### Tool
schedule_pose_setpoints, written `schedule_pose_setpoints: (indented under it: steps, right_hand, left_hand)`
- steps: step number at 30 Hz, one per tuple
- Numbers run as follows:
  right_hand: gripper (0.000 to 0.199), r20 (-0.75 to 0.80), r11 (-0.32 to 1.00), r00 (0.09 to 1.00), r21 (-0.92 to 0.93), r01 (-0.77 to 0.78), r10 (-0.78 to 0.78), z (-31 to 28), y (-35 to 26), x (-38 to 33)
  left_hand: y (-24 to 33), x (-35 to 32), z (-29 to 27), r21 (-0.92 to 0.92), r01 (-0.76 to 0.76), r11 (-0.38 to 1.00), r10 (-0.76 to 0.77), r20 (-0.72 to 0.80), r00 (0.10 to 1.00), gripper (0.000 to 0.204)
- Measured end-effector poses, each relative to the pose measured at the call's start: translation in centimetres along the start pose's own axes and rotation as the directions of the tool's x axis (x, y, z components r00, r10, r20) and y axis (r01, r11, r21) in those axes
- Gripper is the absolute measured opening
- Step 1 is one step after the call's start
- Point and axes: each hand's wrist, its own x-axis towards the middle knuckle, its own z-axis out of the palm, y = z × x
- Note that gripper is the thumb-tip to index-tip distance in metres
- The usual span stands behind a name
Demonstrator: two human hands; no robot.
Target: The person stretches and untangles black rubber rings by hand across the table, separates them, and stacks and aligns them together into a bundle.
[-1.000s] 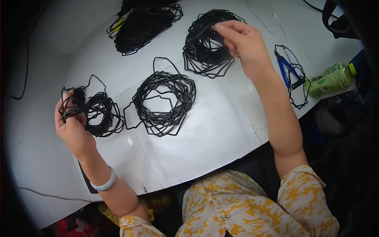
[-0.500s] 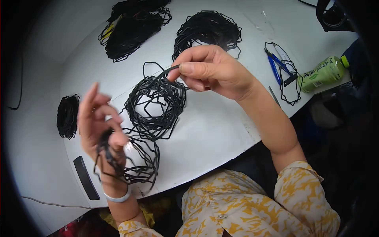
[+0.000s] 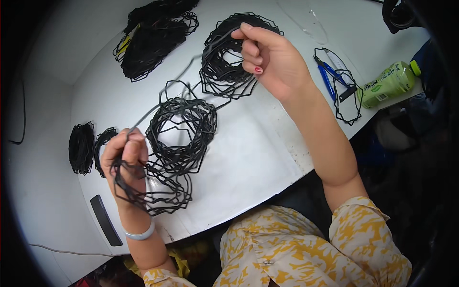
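Observation:
A thin black gasket ring (image 3: 158,105), stretched long, runs between my two hands. My left hand (image 3: 125,155) pinches its near end between thumb and fingers, and a bunch of similar black angular gasket rings (image 3: 167,206) hangs looped around that hand. My right hand (image 3: 275,60) holds the far end between thumb and forefinger, raised over a heap of black rings (image 3: 215,71). Between the hands on the table lies a loose round pile of these rings (image 3: 206,122). The rings look like rubber, slightly blurred where stretched.
More black ring bundles lie at the far left (image 3: 155,45) and left edge (image 3: 81,148) of the white table (image 3: 248,162). Blue-handled nippers (image 3: 327,81), a single ring and a green drink bottle (image 3: 389,85) lie at right. A dark bar (image 3: 105,220) lies near my left wrist.
My right hand has moved up and away, drawing the ring out long. My left hand, blurred with fingers raised before, has closed on the ring's near end.

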Motion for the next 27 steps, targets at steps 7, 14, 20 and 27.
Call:
schedule_pose_setpoints:
  steps: [7,14,20,27]
  right_hand:
    - [0.022,-0.150,0.996,0.985,0.031,0.089,-0.083,-1.2,0.1,0.8]
    - [0.029,0.315,0.844,0.949,-0.513,0.157,0.016,1.5,2.0,-0.7]
    - [0.027,0.566,0.107,0.797,-0.824,0.556,0.212,0.3,4.6,-0.8]
    - [0.016,0.479,0.143,0.869,-0.875,0.463,0.122,1.5,2.1,-1.2]
  left_hand:
    - [3.1,1.6,-3.6,-0.231,-0.191,0.954,0.181,-0.067,0.981,0.020]
    - [3.9,0.4,-2.0,0.076,-0.343,0.936,0.305,0.308,0.901,0.028]
    - [2.6,0.8,-2.1,0.928,-0.124,0.352,0.076,0.104,0.992,0.015]
    - [1.9,1.4,-2.0,0.844,-0.218,0.491,0.313,0.063,0.948,0.020]
